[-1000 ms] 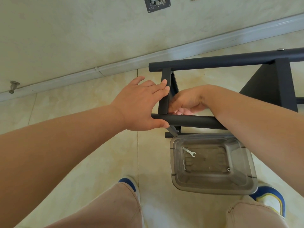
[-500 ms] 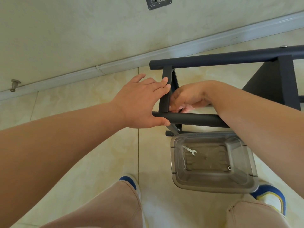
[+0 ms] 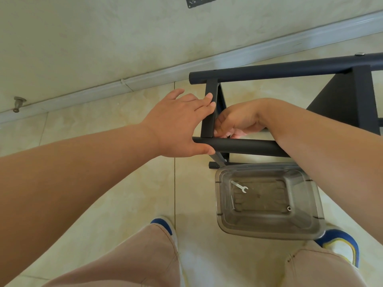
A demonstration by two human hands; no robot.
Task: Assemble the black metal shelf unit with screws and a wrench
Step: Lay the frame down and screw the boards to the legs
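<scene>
The left hand (image 3: 180, 123) lies flat against the end of the black shelf frame (image 3: 290, 69), fingers straight along the flat crossbar (image 3: 209, 112) and thumb pressed along the near round tube (image 3: 248, 146). The right hand (image 3: 238, 123) reaches over that tube from the other side, its fingers curled in at the joint where crossbar meets tube; they seem to pinch something small there, but the crossbar and the hand itself hide it, so what it holds cannot be told. The frame stands on the pale tiled floor (image 3: 132, 193), its far tube running off the right edge, where a black panel (image 3: 348, 104) is also cut off. A screw head (image 3: 360, 54) shows on top of the far tube near that edge. Just below the near tube sits a clear plastic tub (image 3: 269, 230), touching the foot of the frame; in it lie a small wrench (image 3: 240, 186), a thin bolt (image 3: 232, 201) and a small round part (image 3: 289, 208) too tiny to identify. The tub's near corner overlaps the right shoe (image 3: 339, 243); the left shoe (image 3: 163, 224) peeks from beige trousers. Open floor spreads left of the frame up to the skirting board (image 3: 103, 90), where a metal door stop (image 3: 18, 102) sticks out.
</scene>
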